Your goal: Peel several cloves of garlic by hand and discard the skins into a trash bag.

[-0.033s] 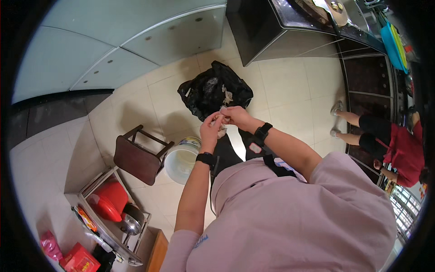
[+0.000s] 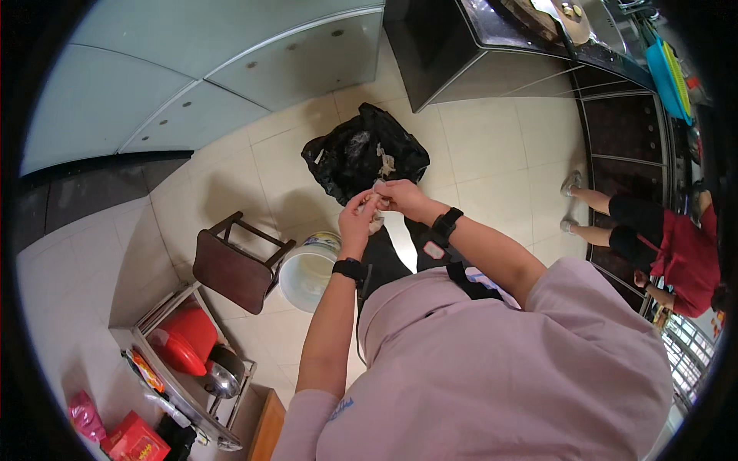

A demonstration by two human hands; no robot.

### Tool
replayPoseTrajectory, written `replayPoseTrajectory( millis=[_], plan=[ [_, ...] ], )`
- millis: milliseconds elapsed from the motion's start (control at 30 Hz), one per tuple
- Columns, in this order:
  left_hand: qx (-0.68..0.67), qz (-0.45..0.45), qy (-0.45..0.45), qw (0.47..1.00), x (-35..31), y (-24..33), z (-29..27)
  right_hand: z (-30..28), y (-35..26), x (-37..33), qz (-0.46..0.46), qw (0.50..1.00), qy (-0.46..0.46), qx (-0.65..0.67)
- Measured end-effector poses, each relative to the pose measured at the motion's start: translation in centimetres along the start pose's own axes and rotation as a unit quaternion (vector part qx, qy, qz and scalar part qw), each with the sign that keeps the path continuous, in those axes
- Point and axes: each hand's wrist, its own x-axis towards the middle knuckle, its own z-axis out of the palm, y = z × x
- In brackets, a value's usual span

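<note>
My left hand (image 2: 355, 225) and my right hand (image 2: 406, 198) meet in front of me, fingers closed together on a small whitish piece (image 2: 377, 187). Its kind is too small to make out, and fingers cover part of it. More pale material (image 2: 376, 224) shows under my left fingers. Just beyond my hands, a black plastic bag (image 2: 327, 165) stands open on the floor with crumpled pale scraps (image 2: 387, 163) inside. Close by my left wrist is a whitish bucket (image 2: 301, 280).
A brown wooden stool (image 2: 234, 265) stands left of the bucket. Lower left, a shelf unit holds a red plastic basin (image 2: 184, 338) and a metal pan (image 2: 222, 380). Cabinets (image 2: 300, 65) line the far side. At right, a person in a red top (image 2: 686, 265) stands by the counter.
</note>
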Motion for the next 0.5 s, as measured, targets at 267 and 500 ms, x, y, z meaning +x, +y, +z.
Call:
replayPoseTrajectory(
  millis=[267, 500],
  plan=[
    [-0.006, 0.041, 0.054, 0.998, -0.7, 0.6, 0.8, 1.5, -0.1, 1.0, -0.015, 0.989, 0.148, 0.006],
    [0.121, 0.066, 0.117, 0.984, 0.1, -0.9, 0.0, -1.3, 0.6, 3.1, -0.005, 0.980, 0.128, -0.150]
  ],
)
